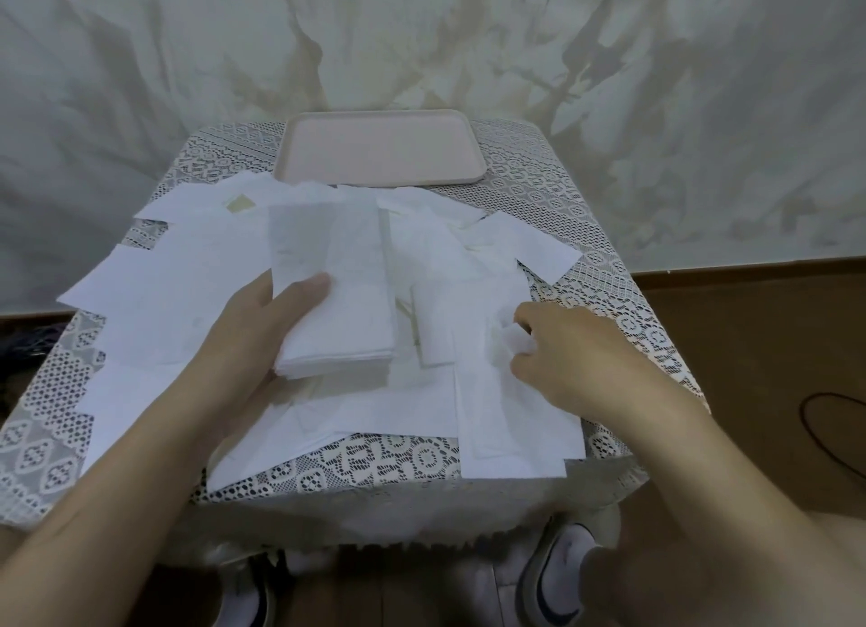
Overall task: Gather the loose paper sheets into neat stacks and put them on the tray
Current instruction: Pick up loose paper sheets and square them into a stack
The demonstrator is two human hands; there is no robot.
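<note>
Head view: you are mid-gathering. Your left hand (262, 326) grips a partial stack (342, 326), thumb on top, above the pile's middle. Your right hand (576, 350) pinches a crumpled sheet (513, 345) just right of it. Next, I judge, lay it squarely on the stack. Overlapping loose sheets (154, 307) on the lace cloth (609, 289) may drag along. The tray (379, 148) sits far, behind them.

Fingers of the left hand (260, 331) are hidden under the stack (349, 326); shoes (562, 563) are cut off below.
</note>
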